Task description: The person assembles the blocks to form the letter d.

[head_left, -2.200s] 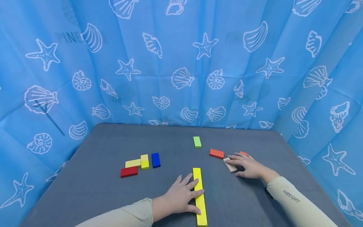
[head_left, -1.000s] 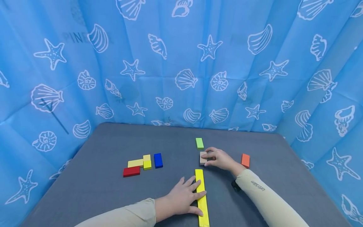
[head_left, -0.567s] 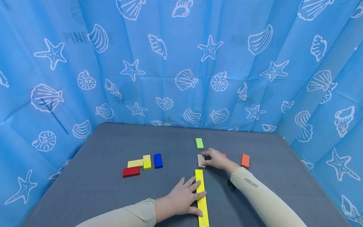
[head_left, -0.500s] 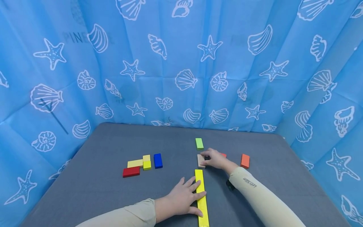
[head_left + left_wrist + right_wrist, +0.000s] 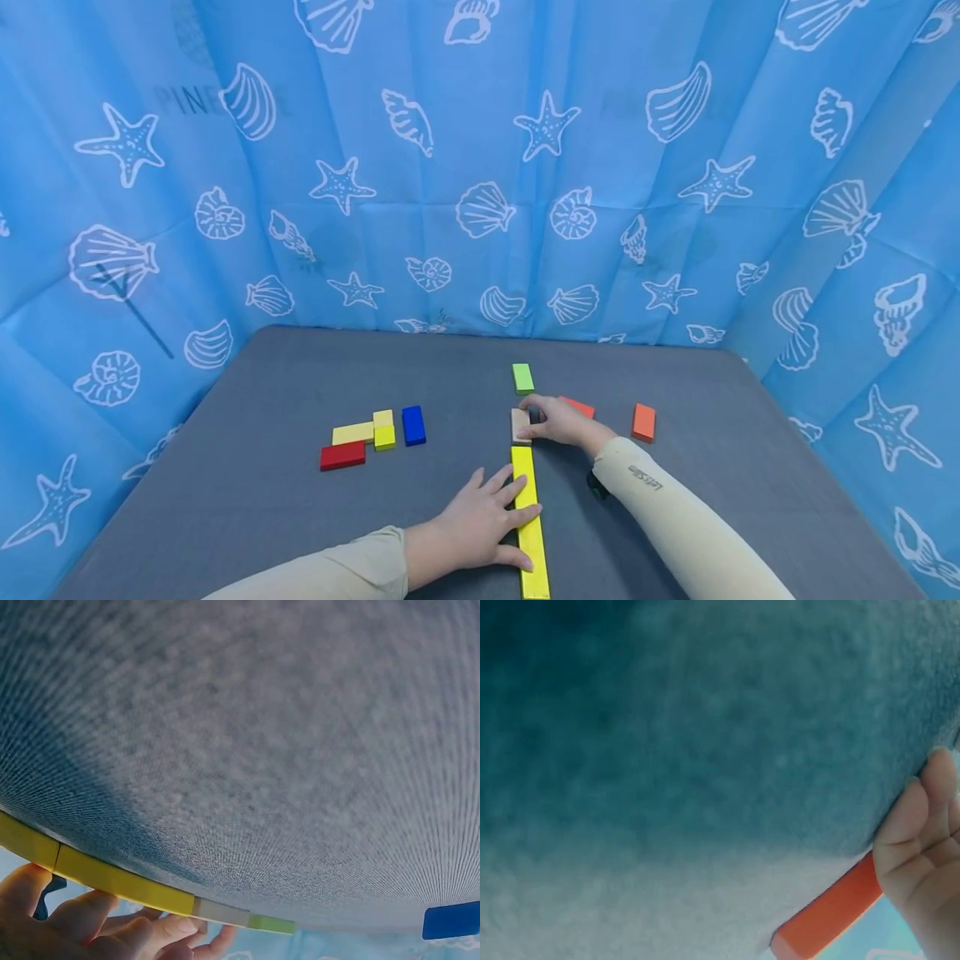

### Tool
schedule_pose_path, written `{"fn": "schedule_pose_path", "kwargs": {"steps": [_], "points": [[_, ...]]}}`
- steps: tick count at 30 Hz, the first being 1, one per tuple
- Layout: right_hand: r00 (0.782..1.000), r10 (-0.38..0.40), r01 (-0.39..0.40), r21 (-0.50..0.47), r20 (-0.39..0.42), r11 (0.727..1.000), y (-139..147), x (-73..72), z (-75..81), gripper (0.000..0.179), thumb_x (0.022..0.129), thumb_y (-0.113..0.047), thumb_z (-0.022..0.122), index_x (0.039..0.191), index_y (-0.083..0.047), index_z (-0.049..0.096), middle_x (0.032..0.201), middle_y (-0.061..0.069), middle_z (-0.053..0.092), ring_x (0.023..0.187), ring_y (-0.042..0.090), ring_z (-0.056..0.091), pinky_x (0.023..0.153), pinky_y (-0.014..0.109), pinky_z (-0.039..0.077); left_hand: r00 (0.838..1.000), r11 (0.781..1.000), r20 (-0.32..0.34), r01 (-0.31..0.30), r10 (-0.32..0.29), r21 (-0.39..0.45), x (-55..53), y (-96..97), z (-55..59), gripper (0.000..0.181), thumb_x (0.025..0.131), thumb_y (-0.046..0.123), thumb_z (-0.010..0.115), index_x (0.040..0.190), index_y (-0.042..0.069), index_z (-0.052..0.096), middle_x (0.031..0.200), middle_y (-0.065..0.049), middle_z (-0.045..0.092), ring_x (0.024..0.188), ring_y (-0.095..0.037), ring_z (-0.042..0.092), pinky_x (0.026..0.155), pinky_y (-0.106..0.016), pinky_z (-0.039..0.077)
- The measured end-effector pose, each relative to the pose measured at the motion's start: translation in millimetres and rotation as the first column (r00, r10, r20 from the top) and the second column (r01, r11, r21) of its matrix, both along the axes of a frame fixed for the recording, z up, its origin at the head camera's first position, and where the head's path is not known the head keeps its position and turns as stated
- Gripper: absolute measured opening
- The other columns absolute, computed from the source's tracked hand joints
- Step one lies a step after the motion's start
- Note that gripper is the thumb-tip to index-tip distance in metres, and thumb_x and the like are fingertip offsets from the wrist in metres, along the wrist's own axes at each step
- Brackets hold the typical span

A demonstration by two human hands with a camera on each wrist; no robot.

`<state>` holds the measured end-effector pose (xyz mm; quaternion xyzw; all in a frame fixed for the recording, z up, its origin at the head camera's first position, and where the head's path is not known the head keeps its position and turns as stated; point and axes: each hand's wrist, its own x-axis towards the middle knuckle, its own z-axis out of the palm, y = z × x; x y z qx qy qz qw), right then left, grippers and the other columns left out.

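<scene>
A long yellow strip of blocks (image 5: pixel 530 533) points away from me at the table's middle; the left wrist view shows a seam in its yellow side (image 5: pixel 120 881). My left hand (image 5: pixel 474 521) rests on it with spread fingers, thumb and fingertips across its top. At its far end lies a plain wooden block (image 5: pixel 519 426), lined up with the strip and seemingly touching it. My right hand (image 5: pixel 558 419) pinches that block from its right side, between thumb and fingers. Beyond it is a light green block (image 5: pixel 522 378), with a gap between them in the head view.
Partly behind my right hand lies an orange-red block (image 5: pixel 577 407); another orange block (image 5: pixel 643 422) is farther right. To the left are a blue block (image 5: pixel 413 425), a red block (image 5: pixel 342 456), a pale yellow block (image 5: pixel 352 433) and small yellow pieces (image 5: pixel 384 437). A blue curtain (image 5: pixel 480 167) hangs behind the grey table.
My right hand has brought the wooden block leftward from beside the orange-red block, turned it in line and drawn it to the yellow strip's far end. My left hand has stayed put.
</scene>
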<state>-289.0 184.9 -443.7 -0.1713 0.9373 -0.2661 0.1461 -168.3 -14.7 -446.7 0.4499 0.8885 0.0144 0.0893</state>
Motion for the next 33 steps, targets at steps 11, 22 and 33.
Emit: {"fn": "schedule_pose_path", "kwargs": {"steps": [11, 22, 33], "points": [[0.999, 0.050, -0.050, 0.063, -0.002, 0.997, -0.6, -1.5, 2.4, 0.044, 0.086, -0.031, 0.075, 0.122, -0.011, 0.060, 0.118, 0.012, 0.060, 0.093, 0.023, 0.054, 0.088, 0.044, 0.048, 1.000, 1.000, -0.009, -0.006, 0.006, 0.005, 0.7, 0.6, -0.4, 0.068, 0.088, 0.070, 0.048, 0.145, 0.034, 0.046, 0.153, -0.001, 0.036, 0.142, -0.028, 0.029, 0.104, -0.054, 0.037], [0.999, 0.043, -0.044, 0.091, 0.018, 0.995, 0.3, 0.8, 3.9, 0.044, 0.085, -0.033, 0.075, 0.123, -0.015, 0.060, 0.109, 0.009, 0.059, 0.091, 0.023, 0.052, 0.087, 0.044, 0.048, 1.000, 1.000, -0.008, -0.008, 0.008, 0.007, 1.8, 1.4, -0.2, 0.068, 0.087, 0.069, 0.049, 0.145, 0.033, 0.047, 0.153, -0.001, 0.037, 0.142, -0.027, 0.030, 0.104, -0.054, 0.037], [0.999, 0.045, -0.045, -0.051, 0.008, 0.998, 8.0, 4.3, 6.1, 0.054, 0.087, -0.029, 0.074, 0.134, -0.008, 0.056, 0.099, 0.007, 0.060, 0.080, 0.018, 0.052, 0.073, 0.036, 0.048, 1.000, 1.000, -0.017, 0.000, 0.001, 0.007, 2.0, 1.3, 0.5, 0.069, 0.087, 0.069, 0.049, 0.145, 0.033, 0.047, 0.153, -0.001, 0.037, 0.142, -0.027, 0.030, 0.103, -0.053, 0.038]]}}
